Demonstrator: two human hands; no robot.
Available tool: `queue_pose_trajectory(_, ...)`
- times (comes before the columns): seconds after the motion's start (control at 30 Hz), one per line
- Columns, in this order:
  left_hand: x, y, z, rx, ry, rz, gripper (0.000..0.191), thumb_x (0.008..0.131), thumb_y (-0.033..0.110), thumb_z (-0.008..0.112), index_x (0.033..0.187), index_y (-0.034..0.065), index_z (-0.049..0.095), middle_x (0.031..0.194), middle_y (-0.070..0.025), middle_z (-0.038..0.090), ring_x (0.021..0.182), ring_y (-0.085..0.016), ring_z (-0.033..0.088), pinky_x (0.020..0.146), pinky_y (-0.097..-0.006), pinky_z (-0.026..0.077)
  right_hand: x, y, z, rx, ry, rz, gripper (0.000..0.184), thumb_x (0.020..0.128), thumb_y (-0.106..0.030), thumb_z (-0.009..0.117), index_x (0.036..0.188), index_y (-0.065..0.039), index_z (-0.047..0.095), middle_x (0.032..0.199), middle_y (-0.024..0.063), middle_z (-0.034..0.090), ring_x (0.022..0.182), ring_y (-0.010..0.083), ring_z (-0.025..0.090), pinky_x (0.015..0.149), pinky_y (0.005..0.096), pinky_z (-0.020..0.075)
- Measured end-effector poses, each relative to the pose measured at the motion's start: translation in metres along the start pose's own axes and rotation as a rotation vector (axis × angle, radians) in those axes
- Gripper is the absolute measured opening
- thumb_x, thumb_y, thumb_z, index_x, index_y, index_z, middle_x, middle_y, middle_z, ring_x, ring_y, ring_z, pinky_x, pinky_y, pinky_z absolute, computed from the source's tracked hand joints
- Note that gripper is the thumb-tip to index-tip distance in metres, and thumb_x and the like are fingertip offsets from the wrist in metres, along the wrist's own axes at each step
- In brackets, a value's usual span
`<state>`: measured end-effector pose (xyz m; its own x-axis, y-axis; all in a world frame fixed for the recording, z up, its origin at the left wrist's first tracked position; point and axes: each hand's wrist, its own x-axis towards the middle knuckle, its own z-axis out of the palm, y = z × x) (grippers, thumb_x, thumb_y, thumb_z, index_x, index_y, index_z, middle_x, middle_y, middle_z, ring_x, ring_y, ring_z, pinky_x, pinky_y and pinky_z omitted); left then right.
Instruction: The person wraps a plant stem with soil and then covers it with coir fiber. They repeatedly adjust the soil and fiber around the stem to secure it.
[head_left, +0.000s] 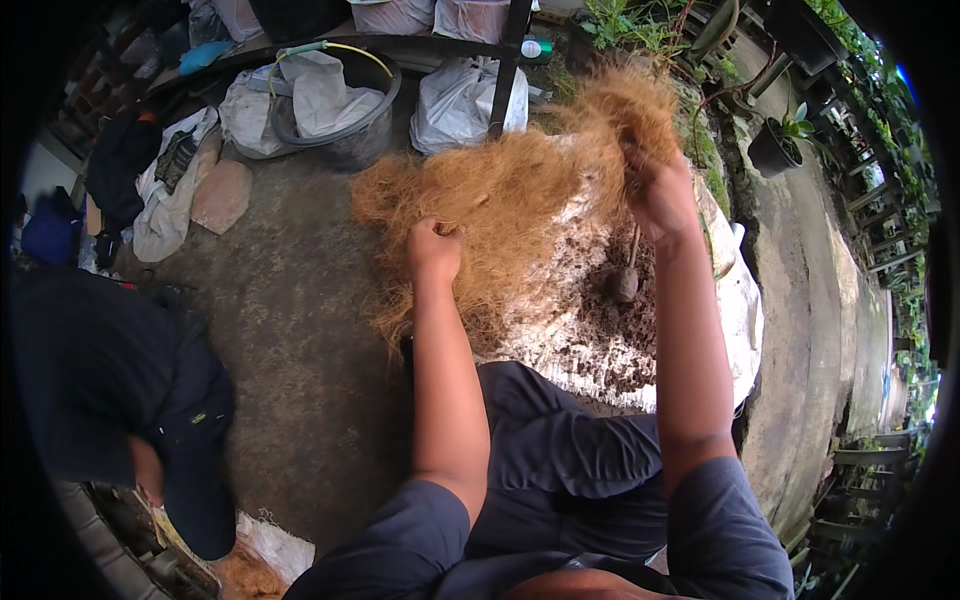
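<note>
A wide mat of loose brown coconut fibre (495, 180) lies before me, partly on a white woven sack (551, 322) spread over the ground. My left hand (435, 251) pinches the near left part of the mat, with strands at its fingertips. Raised at the far right, my right hand (664, 195) grips a thick tuft of the fibre (634, 105), whose trailing strands run into the mat. Below that hand, a small clod with a stem (622, 283) rests among dark crumbly soil (611, 330) on the sack.
Another person (127, 375) in dark clothes crouches at the left, near more fibre (251, 574). A black tub (337, 135) and a white plastic bag (469, 105) stand beyond the mat. A flat stone (223, 196) lies left. Potted plants (776, 146) line the right beside a concrete strip (787, 300).
</note>
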<state>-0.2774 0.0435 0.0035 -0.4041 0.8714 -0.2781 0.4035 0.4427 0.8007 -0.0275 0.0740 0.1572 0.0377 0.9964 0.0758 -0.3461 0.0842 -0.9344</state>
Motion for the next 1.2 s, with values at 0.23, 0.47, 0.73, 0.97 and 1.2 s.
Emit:
queue_pose_trajectory(0.23, -0.009, 0.001, -0.002, 0.13, -0.03, 0.053, 0.078, 0.078, 0.037, 0.088, 0.142, 0.0073, 0.054, 0.152, -0.0199, 0.046, 0.134, -0.036, 0.053, 0.109, -0.0489, 0.049, 0.013, -0.048, 0.031, 0.031, -0.068, -0.022, 0.038, 0.098, 0.0, 0.063, 0.135, 0.001, 0.057, 0.132, 0.0152, 0.064, 0.116, 0.0258, 0.066, 0.1, 0.04, 0.0558)
queue_pose_trajectory(0.47, -0.054, 0.012, -0.072, 0.108, 0.199, -0.058, 0.084, 0.085, 0.041, 0.081, 0.151, 0.0053, 0.043, 0.163, -0.0191, 0.026, 0.149, -0.041, 0.031, 0.118, -0.0544, 0.038, -0.007, -0.053, 0.071, -0.078, -0.164, 0.044, 0.048, 0.1, -0.004, 0.061, 0.145, 0.0, 0.047, 0.142, 0.0171, 0.057, 0.13, 0.0294, 0.057, 0.111, 0.0464, 0.0498)
queue_pose_trajectory(0.73, -0.079, 0.08, -0.08, -0.969, -0.206, 0.277, 0.071, 0.095, 0.049, 0.072, 0.142, -0.0006, 0.055, 0.14, -0.0194, 0.061, 0.129, -0.029, 0.059, 0.108, -0.0413, 0.044, -0.023, 0.003, 0.073, -0.224, -0.13, 0.016, 0.049, 0.093, -0.004, 0.075, 0.137, 0.002, 0.056, 0.125, 0.0133, 0.07, 0.112, 0.0226, 0.069, 0.098, 0.0342, 0.0573)
queue_pose_trajectory(0.97, -0.035, 0.066, -0.023, -1.018, -0.254, 0.329, 0.045, 0.091, 0.013, 0.079, 0.13, -0.0026, 0.062, 0.122, -0.011, 0.071, 0.111, -0.021, 0.068, 0.097, -0.0357, 0.052, -0.051, 0.078, 0.047, -0.194, -0.07, 0.136, 0.064, 0.09, 0.003, 0.069, 0.15, 0.002, 0.047, 0.135, 0.0168, 0.064, 0.12, 0.0238, 0.064, 0.103, 0.0352, 0.0507)
queue_pose_trajectory(1.2, -0.023, 0.034, -0.007, -1.004, -0.179, 0.28, 0.042, 0.087, -0.007, 0.072, 0.128, -0.0039, 0.063, 0.123, -0.0135, 0.071, 0.112, -0.022, 0.068, 0.097, -0.0353, 0.053, -0.039, 0.089, 0.015, -0.123, -0.095, 0.257, 0.064, 0.094, -0.017, 0.069, 0.151, 0.001, 0.046, 0.143, 0.0183, 0.057, 0.126, 0.0246, 0.056, 0.107, 0.0343, 0.0428)
